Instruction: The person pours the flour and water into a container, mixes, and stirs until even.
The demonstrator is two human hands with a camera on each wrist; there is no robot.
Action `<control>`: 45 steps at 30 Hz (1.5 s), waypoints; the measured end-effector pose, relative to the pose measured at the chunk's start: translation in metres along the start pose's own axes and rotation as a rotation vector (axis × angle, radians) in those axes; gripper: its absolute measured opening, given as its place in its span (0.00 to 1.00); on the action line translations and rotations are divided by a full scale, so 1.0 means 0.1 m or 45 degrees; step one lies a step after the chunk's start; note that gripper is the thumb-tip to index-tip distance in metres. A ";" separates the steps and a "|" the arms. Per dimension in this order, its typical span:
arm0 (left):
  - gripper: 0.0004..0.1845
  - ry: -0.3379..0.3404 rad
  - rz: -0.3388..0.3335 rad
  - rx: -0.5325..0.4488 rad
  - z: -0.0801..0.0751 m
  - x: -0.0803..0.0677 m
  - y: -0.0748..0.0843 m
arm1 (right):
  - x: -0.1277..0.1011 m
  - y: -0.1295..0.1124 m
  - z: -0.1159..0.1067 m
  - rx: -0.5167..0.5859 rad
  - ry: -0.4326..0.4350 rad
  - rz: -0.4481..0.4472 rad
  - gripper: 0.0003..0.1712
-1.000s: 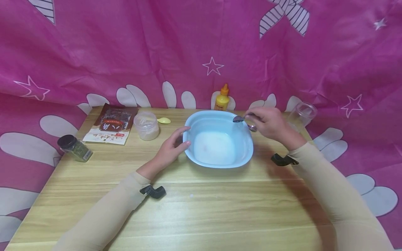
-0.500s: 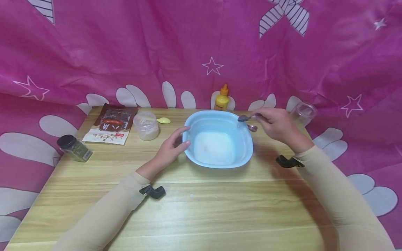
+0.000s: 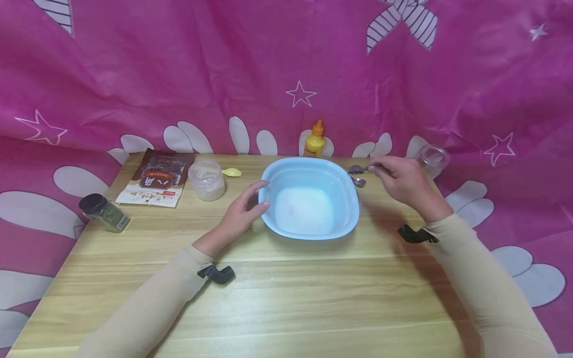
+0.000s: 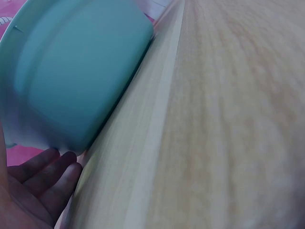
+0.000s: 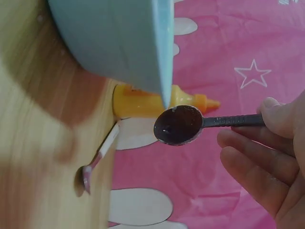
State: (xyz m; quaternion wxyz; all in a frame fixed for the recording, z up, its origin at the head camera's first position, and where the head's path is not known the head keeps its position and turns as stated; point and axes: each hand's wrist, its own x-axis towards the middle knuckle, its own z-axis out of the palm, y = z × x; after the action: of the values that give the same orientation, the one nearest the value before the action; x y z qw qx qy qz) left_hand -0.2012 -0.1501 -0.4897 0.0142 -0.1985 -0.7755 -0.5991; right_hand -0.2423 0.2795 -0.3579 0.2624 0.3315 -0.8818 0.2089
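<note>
A light blue plastic basin [image 3: 309,199] stands on the table with a little cloudy liquid at its bottom. At its left side my left hand [image 3: 239,216] rests on it, thumb and index finger at the rim. In the left wrist view, the extended fingers [image 4: 50,174] reach the basin's outer wall. To the right, my right hand [image 3: 405,184] pinches the handle of a black measuring spoon [image 5: 178,125] between thumb and fingers. The spoon's bowl looks wet and is held beyond the basin's right rim. A shiny metal-coloured spoon [image 3: 358,182] lies on the table just below it.
A yellow squeeze bottle [image 3: 315,144] stands behind the basin. Leftward are a clear tub [image 3: 207,181] of white powder, a yellow spoon [image 3: 232,172], a brown-and-white packet [image 3: 158,176] and a black-lidded jar [image 3: 105,213]. A clear jar [image 3: 432,160] stands behind my right hand.
My right hand has moved rightward with the measuring spoon, from over the basin's right rim to outside it. The left hand stays at the basin's left side.
</note>
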 end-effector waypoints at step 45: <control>0.31 0.014 0.008 -0.014 0.00 0.00 -0.02 | -1.19 0.34 0.31 0.143 -0.366 0.516 0.19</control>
State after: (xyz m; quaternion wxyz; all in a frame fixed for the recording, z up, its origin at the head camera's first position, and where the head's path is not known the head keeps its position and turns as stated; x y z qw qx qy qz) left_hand -0.2019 -0.1500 -0.4917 0.0193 -0.1976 -0.7714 -0.6045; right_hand -0.1995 0.3425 -0.4603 0.0683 0.1883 -0.9455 0.2567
